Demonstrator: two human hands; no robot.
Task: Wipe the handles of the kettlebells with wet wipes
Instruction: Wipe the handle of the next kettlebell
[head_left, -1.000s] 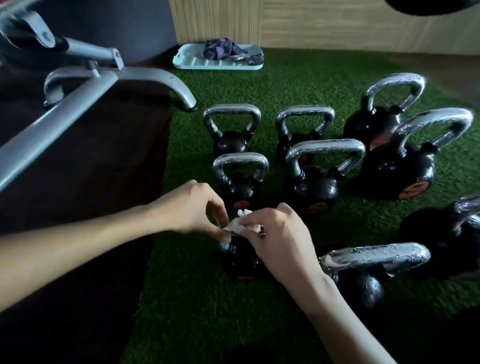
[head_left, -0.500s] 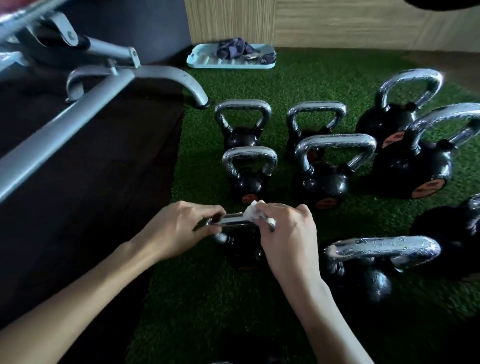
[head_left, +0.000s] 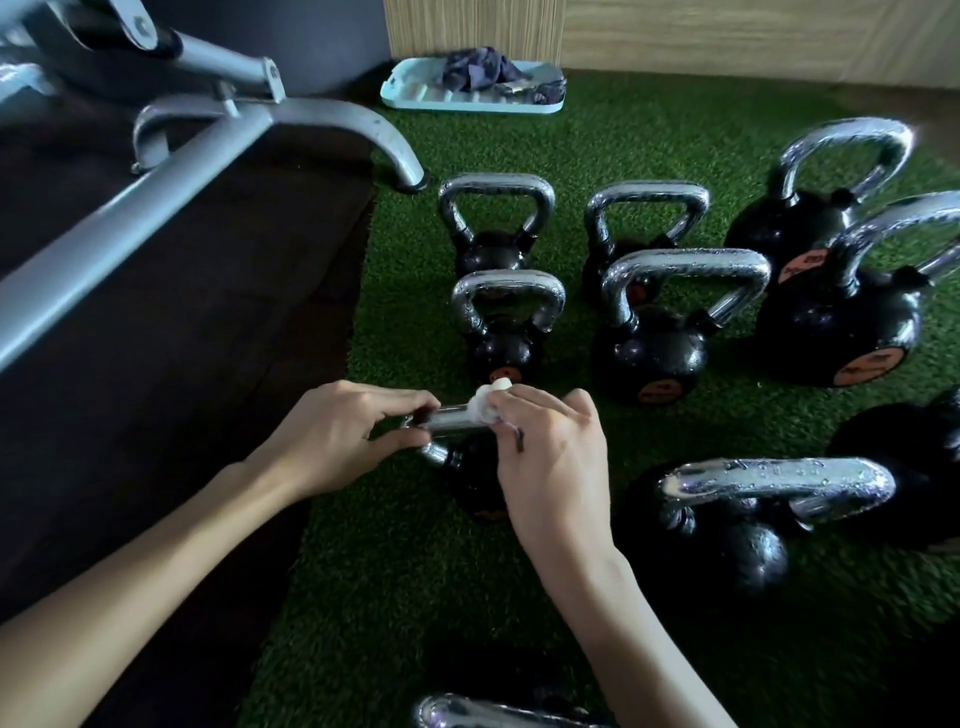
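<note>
A small black kettlebell (head_left: 470, 480) stands on the green turf in front of me, its chrome handle (head_left: 454, 419) lying level between my hands. My left hand (head_left: 340, 434) pinches the handle's left end between thumb and fingers. My right hand (head_left: 553, 457) grips the handle's right part with a crumpled white wet wipe (head_left: 485, 405) wrapped round the bar under its fingers. Much of this kettlebell's body is hidden by my right hand.
Several more black kettlebells with wet chrome handles stand behind (head_left: 506, 332) and to the right (head_left: 748, 525). A grey metal machine frame (head_left: 171, 156) crosses the dark mat at the left. A light-blue tray (head_left: 415, 96) holding a dark cloth lies by the far wall.
My hands have moved apart along the handle: the left went to its left end and bared the bar, the right kept the wipe at the right. The camera view shifted slightly.
</note>
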